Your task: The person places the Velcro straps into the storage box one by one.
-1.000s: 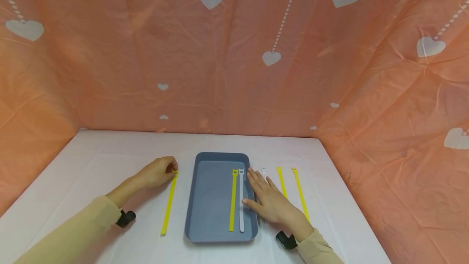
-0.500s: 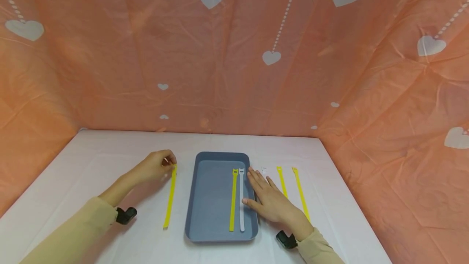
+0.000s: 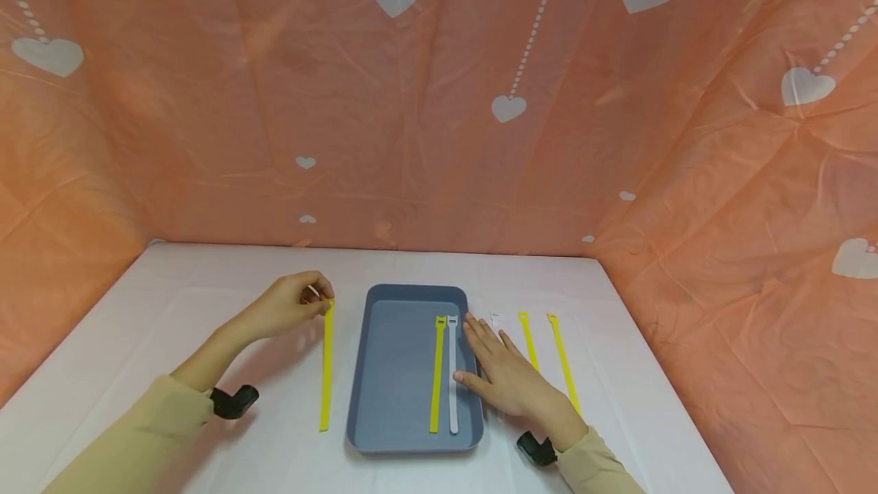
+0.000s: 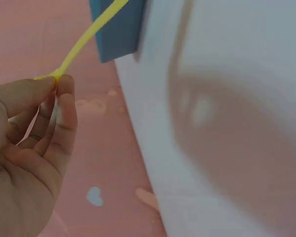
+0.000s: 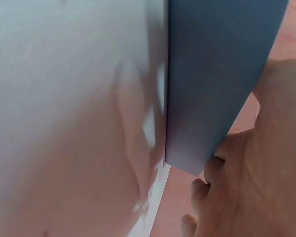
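Note:
In the head view my left hand (image 3: 291, 302) pinches the head end of a yellow cable tie (image 3: 326, 372) between thumb and forefinger. The strap hangs down to the left of a grey-blue tray (image 3: 394, 293). The left wrist view shows the pinch at the tie's (image 4: 86, 39) slotted end. My right hand (image 3: 507, 377) rests with straight fingers over the tray's right rim, thumb spread inward. Inside the tray, towards the right side, a yellow cable tie (image 3: 437, 380) and a white cable tie (image 3: 453, 380) lie side by side, lengthwise.
Right of the tray lie a white tie (image 3: 495, 319), mostly hidden by my right hand, and two yellow ties, one nearer (image 3: 527, 335) and one farther right (image 3: 562, 360). A white cloth (image 3: 199, 280) covers the table; an orange curtain (image 3: 439, 174) with hearts surrounds it.
My left hand has lifted the yellow cable tie upward; its lower end has swung right, so the strap now hangs nearly straight. The right hand and the tray have stayed put.

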`<action>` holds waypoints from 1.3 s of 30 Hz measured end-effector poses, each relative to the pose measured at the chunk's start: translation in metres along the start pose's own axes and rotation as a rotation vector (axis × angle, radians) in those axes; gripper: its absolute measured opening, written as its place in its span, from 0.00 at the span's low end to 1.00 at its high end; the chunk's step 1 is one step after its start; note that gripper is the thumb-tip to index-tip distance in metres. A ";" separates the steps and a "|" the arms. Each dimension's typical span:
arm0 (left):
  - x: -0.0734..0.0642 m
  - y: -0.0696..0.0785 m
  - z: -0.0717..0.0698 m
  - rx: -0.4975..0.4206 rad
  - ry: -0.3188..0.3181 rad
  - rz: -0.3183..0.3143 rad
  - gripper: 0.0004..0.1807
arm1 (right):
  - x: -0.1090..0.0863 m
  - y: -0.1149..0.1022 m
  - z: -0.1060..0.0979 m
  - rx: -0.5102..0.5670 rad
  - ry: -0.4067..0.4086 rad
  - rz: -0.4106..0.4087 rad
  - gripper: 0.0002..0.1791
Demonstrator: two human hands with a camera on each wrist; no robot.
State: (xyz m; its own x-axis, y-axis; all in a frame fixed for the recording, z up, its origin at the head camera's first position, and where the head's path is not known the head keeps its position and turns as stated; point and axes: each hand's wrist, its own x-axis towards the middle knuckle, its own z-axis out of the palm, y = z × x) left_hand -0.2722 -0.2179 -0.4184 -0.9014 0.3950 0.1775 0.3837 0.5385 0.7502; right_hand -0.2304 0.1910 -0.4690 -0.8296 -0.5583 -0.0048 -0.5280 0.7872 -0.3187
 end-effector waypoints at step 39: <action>0.010 0.104 -0.006 -0.199 0.036 0.047 0.07 | 0.000 0.000 -0.001 -0.002 -0.003 0.001 0.50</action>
State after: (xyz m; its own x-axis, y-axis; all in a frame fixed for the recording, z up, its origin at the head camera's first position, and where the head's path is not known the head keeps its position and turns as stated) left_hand -0.2420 -0.1625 -0.3345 -0.8916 0.3872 0.2349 0.3811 0.3611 0.8511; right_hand -0.2308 0.1913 -0.4683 -0.8295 -0.5585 -0.0075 -0.5277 0.7881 -0.3170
